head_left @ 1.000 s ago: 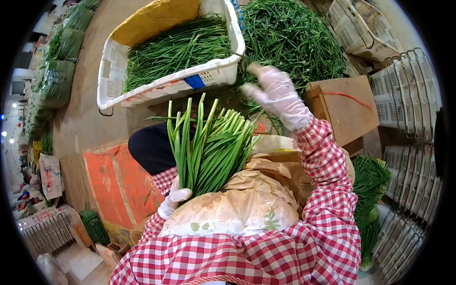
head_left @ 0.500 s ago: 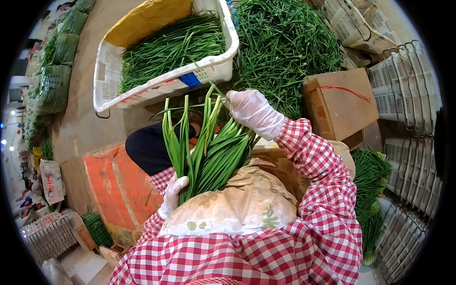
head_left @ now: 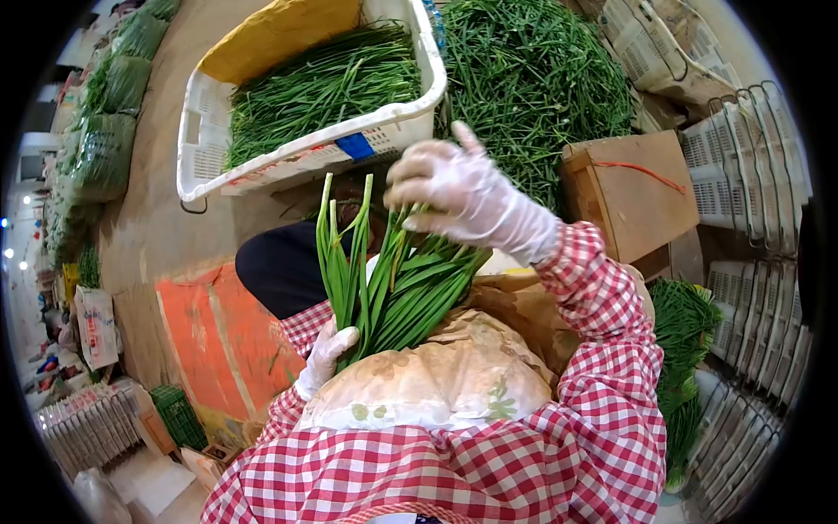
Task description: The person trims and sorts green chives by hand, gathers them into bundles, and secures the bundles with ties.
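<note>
In a thin whitish glove, my left hand (head_left: 328, 356) is closed around the lower part of a bunch of garlic chives (head_left: 423, 306), which rests against my stained apron (head_left: 419, 384). The pale stem ends point up and away from me, a few standing apart on the left side. Over the stem ends on the right hovers my right hand (head_left: 471, 192), gloved too, its fingers spread and partly covering the stems. I see nothing gripped in it. Beyond the hands, a white plastic crate (head_left: 401, 131) contains many chives (head_left: 327, 92) laid lengthwise.
A large loose heap of chives (head_left: 532, 87) lies beside the crate. To the right stand a wooden box (head_left: 642, 188) with a red cord, more chives (head_left: 685, 345) and stacked white crates (head_left: 751, 157). An orange sheet (head_left: 218, 336) covers floor at left; bagged greens (head_left: 103, 157) line the far left.
My right hand was pinched at the stem tips with a thin strand; now its fingers are spread and it has shifted slightly right. The left hand keeps its hold.
</note>
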`<state>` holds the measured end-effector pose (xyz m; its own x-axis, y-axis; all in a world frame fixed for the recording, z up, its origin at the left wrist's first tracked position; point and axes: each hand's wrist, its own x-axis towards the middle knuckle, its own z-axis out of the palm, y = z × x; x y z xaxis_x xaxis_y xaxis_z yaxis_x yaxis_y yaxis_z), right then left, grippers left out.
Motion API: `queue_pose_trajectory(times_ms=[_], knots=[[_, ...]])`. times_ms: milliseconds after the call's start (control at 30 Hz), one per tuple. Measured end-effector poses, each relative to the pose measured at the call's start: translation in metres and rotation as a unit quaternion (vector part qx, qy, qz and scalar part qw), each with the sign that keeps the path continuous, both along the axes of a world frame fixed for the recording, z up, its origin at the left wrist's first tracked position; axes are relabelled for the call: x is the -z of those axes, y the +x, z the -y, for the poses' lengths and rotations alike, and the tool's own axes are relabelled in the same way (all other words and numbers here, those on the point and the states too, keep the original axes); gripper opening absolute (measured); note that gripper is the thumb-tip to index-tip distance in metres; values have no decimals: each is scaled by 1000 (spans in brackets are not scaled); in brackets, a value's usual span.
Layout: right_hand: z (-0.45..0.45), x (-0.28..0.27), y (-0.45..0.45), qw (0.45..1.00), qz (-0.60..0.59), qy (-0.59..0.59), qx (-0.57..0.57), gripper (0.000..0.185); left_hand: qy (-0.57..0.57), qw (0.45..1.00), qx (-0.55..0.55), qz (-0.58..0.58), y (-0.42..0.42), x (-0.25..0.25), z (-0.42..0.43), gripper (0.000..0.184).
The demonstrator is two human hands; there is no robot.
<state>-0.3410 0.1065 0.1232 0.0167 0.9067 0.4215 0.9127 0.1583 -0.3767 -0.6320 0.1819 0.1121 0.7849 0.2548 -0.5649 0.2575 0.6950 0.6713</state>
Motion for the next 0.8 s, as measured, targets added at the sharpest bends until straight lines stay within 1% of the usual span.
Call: queue_pose_trajectory(times_ms=[33,67,167,200,233,267,333,367,400,433,467,500,533,567,600,633,667,700,733,767,800], knots=[[2,4,-4,999,-39,-15,-26,12,-11,1000,5,-4,3,-6,1,66],[2,8,-6,996,-65,-62,-27,10,-21,1000,6,-9,4,-8,2,67],[7,8,-8,997,-52,-48,-19,13,-51,999,-6,4,2,-6,5,68],[9,10,-6,985,-167,-46,-2,15,-66,998,-6,15,3,-6,4,69],[11,10,-5,960,-278,-42,13,18,-76,997,-8,22,4,-7,4,67],[17,1,-8,847,-521,-97,35,22,-72,997,-13,24,2,-6,3,67],[23,-7,5,772,-631,-66,45,22,-24,1000,0,-16,-3,-2,1,64],[26,-10,15,766,-640,-15,48,22,-49,999,12,-17,-5,1,0,60],[28,-10,29,758,-649,37,53,22,-39,999,8,-9,0,-5,2,58],[28,-6,46,832,-534,72,131,20,-44,999,15,0,-1,-1,2,58],[25,-2,64,884,-405,105,206,18,-50,998,22,10,-3,4,2,59],[23,-8,79,913,-151,-45,377,22,-50,998,21,11,-4,3,2,59],[24,-6,73,879,188,-69,433,38,13,998,54,-7,-2,1,1,60],[17,-10,67,936,92,-40,338,41,75,993,87,-26,0,0,0,62],[8,-15,58,972,-6,-11,234,45,75,993,89,-25,0,1,-2,62],[4,-28,34,984,26,-82,154,47,89,989,118,-21,-1,2,-2,63],[0,-43,11,984,54,-153,73,50,102,983,150,-19,-2,2,-3,64],[-9,-55,1,963,8,-269,25,50,118,977,175,-18,-1,-2,-3,64],[-15,-62,-6,924,-38,-379,-23,51,115,976,181,-19,-1,-4,-3,64],[-20,-58,-8,909,-48,-410,-51,45,134,973,187,-24,-2,-6,-2,64],[-19,-53,-8,910,-118,-393,-68,38,109,980,169,-13,-1,-9,-1,65]])
